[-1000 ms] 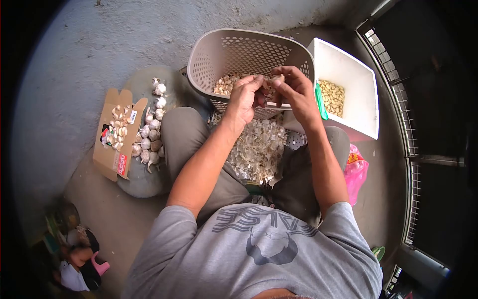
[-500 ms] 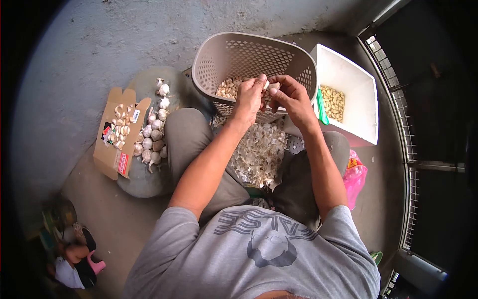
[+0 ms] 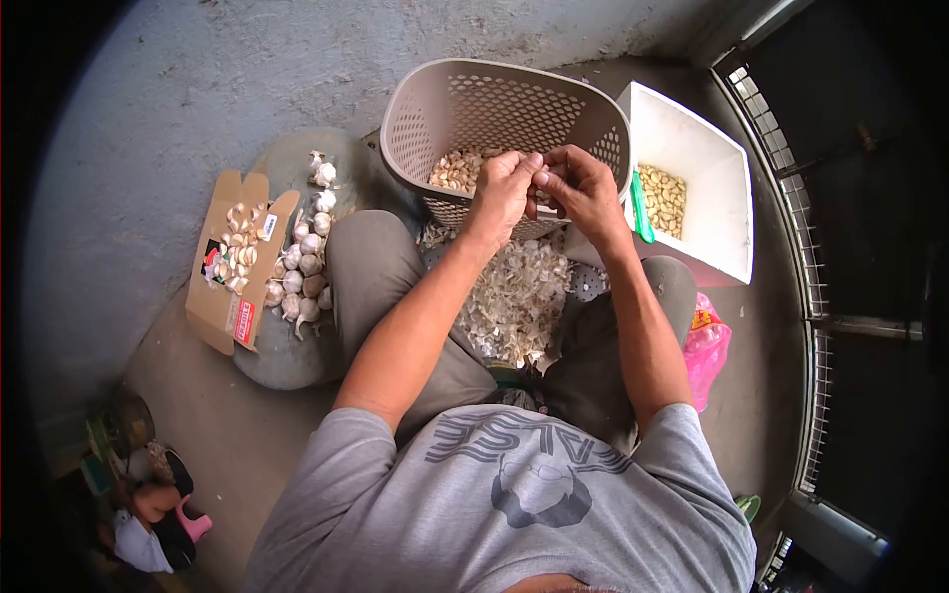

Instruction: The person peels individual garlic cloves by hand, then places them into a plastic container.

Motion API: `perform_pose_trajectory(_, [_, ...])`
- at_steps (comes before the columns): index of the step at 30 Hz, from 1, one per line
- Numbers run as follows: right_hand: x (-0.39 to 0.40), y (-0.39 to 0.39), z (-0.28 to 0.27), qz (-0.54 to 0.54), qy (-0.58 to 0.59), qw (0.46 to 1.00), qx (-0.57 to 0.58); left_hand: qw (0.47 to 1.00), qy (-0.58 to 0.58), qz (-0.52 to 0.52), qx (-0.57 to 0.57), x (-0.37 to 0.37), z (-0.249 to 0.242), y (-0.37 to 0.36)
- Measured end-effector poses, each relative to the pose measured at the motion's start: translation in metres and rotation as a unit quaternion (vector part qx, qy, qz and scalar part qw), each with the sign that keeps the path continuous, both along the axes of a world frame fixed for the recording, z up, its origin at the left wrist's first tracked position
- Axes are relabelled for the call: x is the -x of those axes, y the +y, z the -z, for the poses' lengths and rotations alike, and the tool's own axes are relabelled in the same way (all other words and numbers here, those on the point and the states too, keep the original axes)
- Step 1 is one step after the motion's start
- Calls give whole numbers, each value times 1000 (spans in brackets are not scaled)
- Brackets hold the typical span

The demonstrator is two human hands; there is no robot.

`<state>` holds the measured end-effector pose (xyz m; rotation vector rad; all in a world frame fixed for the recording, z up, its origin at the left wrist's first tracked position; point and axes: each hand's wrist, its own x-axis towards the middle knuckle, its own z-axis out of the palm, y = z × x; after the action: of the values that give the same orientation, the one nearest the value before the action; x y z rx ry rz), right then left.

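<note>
My left hand and my right hand meet over the near rim of a beige perforated basket. Their fingertips pinch together on a small garlic clove that is mostly hidden between them. Garlic cloves lie in the basket's bottom. Below my hands, between my knees, lies a heap of papery garlic skins.
A white box with peeled cloves stands right of the basket, a green-handled tool at its edge. Whole garlic bulbs and an open cardboard box of pieces lie left. A pink bag sits by my right knee.
My hands have stayed over the basket rim, working the clove; the fingers have closed tighter together and the clove shows less than before.
</note>
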<state>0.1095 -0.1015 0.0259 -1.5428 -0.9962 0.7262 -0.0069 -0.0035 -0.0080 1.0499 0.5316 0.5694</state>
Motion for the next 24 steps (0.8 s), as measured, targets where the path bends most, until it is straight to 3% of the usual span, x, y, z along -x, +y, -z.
perform_pose_trajectory(5, [2,-2,-3,1,-14,1000,-1,999,-25,3,-26,0,7,1])
perform_pose_trajectory(10, [0,7,-3,53,10,998,-13,983,63,-78,-157,-5,19,9])
perform_pose_trajectory(12, [-11,13,4,69,-58,996,7,957,105,-125,-240,-7,14,11])
perform_pose_trajectory(15, [-15,14,10,56,-99,993,3,966,5,-108,-233,-16,14,11])
perform_pose_trajectory(16, [-16,15,10,46,-104,994,-3,978,-40,-86,-184,-19,17,13])
perform_pose_trajectory(19, [-5,7,-3,33,-173,984,-10,988,-3,-6,-153,-8,9,13])
perform_pose_trajectory(20, [-5,5,-4,35,-193,980,41,991,-5,4,-133,-8,9,15])
perform_pose_trajectory(23, [-4,4,-4,18,-200,978,58,983,26,11,-181,-7,9,15])
perform_pose_trajectory(24, [-2,4,-6,8,-181,983,39,989,11,-2,-145,-7,6,14])
